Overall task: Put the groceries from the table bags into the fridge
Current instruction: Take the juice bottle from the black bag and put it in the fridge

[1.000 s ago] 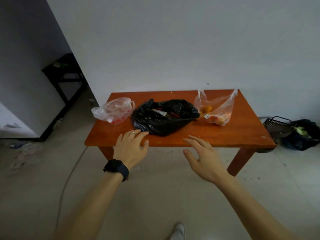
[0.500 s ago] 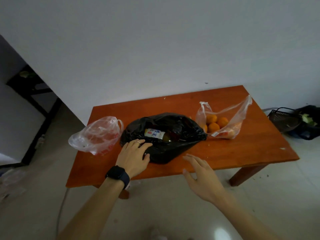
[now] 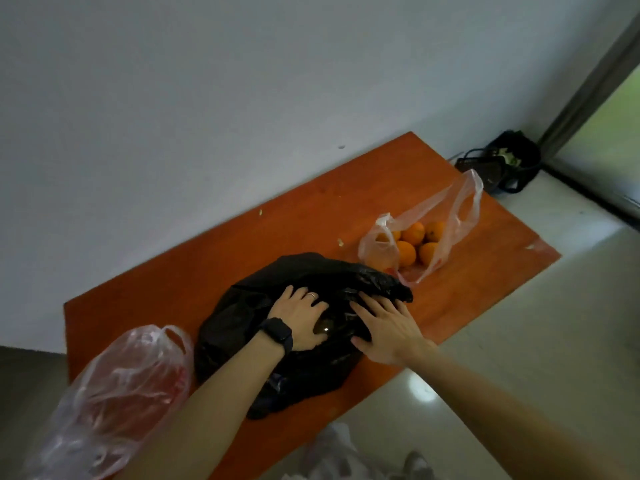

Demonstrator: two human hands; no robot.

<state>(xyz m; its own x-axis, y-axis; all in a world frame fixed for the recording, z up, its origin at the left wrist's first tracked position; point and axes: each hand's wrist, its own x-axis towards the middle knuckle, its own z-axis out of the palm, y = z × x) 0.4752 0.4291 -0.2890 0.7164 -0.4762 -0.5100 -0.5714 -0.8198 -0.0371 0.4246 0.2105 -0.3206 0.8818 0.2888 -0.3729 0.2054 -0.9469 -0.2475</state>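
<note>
White plaster wall [image 3: 242, 98] backs a low orange-brown wooden worktop [image 3: 346, 202], which we see tilted in the wide view, with pale glossy floor tiles [image 3: 519, 341] around it. At the middle of the worktop lies a crumpled black plastic bag [image 3: 311, 271], and both hands are on it.

The left hand [image 3: 301, 317], wearing a thin ring [image 3: 312, 295] and a black square wristwatch [image 3: 277, 332], lies palm down on the bag's top. Its fingers are spread and fairly straight, and we see it clasping nothing. Just beside its thumb a small glossy rounded surface [image 3: 323, 329] shows among the black folds; we cannot tell what it is. The right hand [image 3: 388, 330] rests on the bag's right side, fingers stretched forward and relaxed, their tips at the crumpled rim. It too grasps nothing.

Just beside the black bag on the right lies a clear thin plastic carrier bag [image 3: 379, 251] with its handles raised, and we count about five round oranges [image 3: 414, 233] inside it. At the worktop's near left corner sits a clear pinkish plastic bag [image 3: 121, 386] with something red inside.

On the floor beyond the far right corner we make out a dark wire basket [image 3: 481, 166] beside a black sack [image 3: 519, 157].
</note>
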